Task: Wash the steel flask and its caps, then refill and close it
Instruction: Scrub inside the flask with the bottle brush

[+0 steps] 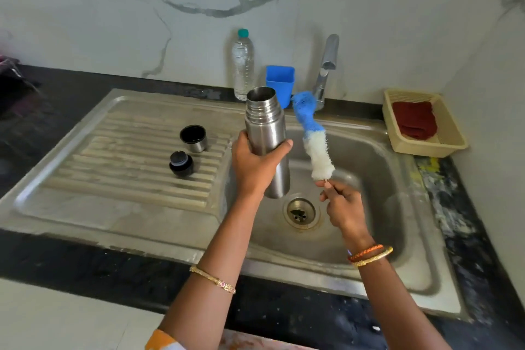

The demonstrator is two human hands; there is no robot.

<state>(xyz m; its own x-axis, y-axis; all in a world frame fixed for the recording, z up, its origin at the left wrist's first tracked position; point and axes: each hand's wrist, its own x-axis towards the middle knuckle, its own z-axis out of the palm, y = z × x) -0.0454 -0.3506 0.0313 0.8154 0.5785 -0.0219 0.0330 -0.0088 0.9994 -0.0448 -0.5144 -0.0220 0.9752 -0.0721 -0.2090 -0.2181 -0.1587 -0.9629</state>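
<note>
- The steel flask point(267, 133) is held upright, slightly tilted, over the left part of the sink basin point(377, 156), its mouth open and uncapped, threaded neck showing.
- The left hand point(254, 162) grips the flask around its middle, fingers wrapped behind the body and the thumb laid across the front; the forearm rises from the lower edge of the view and carries a gold bangle point(213, 280).
- The right hand point(342, 204) pinches the thin handle of a bottle brush point(311, 139) between curled fingers, just below the bristles; the wrist bears an orange and a gold bangle point(369, 254).
- The brush stands nearly upright just beside the flask, outside it, with a white lower part and a blue upper tip level with the flask's neck.
- On the ribbed drainboard point(113, 167), left of the flask, lie the steel cup cap point(193, 138), open side up, and the black inner stopper point(181, 163), near each other and apart from the flask.
- The drain point(301, 212) sits below the two hands.
- Behind, against the marble wall, stand a clear plastic bottle point(242, 65), a blue container point(279, 84) and the tap point(326, 65).
- At the right, a beige basket point(451, 145) holds a dark red cloth point(414, 123).
</note>
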